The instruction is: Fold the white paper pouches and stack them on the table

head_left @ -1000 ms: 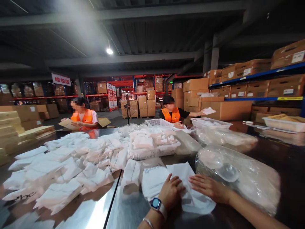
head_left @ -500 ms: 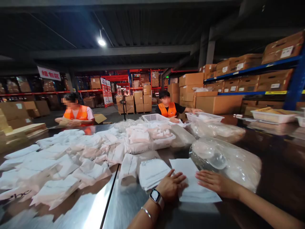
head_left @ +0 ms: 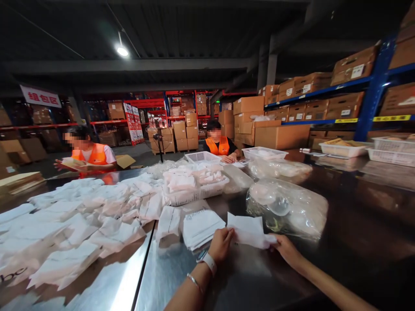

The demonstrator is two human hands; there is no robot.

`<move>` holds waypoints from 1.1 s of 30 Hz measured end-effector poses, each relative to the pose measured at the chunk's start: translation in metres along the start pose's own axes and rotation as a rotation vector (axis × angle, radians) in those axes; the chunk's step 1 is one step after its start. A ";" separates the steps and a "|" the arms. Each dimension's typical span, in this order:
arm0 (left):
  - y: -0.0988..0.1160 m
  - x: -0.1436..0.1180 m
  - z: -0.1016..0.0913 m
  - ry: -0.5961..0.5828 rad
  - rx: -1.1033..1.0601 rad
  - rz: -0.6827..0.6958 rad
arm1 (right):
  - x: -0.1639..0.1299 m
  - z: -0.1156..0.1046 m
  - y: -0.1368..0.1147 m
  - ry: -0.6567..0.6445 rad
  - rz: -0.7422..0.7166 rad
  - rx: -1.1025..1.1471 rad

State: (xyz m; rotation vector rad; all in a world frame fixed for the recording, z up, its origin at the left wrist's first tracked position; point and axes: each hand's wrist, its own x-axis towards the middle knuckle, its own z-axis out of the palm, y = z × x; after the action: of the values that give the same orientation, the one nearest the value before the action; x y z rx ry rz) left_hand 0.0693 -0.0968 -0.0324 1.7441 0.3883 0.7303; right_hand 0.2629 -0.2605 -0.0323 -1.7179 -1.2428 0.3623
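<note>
White bag (head_left: 249, 230) is pinched between both your hands, left hand (head_left: 221, 242) and right hand (head_left: 285, 249), with a big heap of bags (head_left: 90, 216) on the tabletop (head_left: 181, 280) still waiting.

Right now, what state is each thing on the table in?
Left hand: gripping the bag's left edge.
Right hand: gripping its right edge.
Bag: lifted, creased.
Stack: flat, beside the left hand.
Basket: heaped full.
Plastic sack: lying, bulging.
Pile: loose, spread out.
</note>
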 end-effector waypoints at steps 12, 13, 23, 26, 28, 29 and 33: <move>0.015 -0.011 0.011 0.052 0.510 0.219 | -0.002 0.024 -0.014 0.334 0.125 0.005; 0.018 -0.011 0.010 -0.058 0.581 0.275 | -0.003 0.024 -0.015 0.354 0.095 -0.046; 0.015 -0.003 0.009 -0.203 0.333 0.129 | -0.007 0.020 -0.021 0.488 0.020 -0.190; 0.011 -0.002 0.013 -0.092 0.029 -0.024 | -0.006 0.021 -0.020 0.494 0.022 -0.157; 0.010 -0.001 0.017 -0.041 -0.028 -0.033 | -0.006 0.022 -0.019 0.486 0.028 -0.155; 0.010 -0.001 0.020 -0.005 -0.064 -0.029 | -0.006 0.022 -0.018 0.482 0.033 -0.157; 0.012 0.000 0.027 0.190 -0.222 -0.031 | -0.006 0.021 -0.019 0.518 0.021 -0.199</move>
State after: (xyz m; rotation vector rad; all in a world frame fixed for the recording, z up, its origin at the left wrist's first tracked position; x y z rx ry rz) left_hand 0.0852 -0.1204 -0.0256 1.4628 0.4450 0.8855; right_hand 0.2343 -0.2541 -0.0287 -1.8382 -0.8995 -0.1977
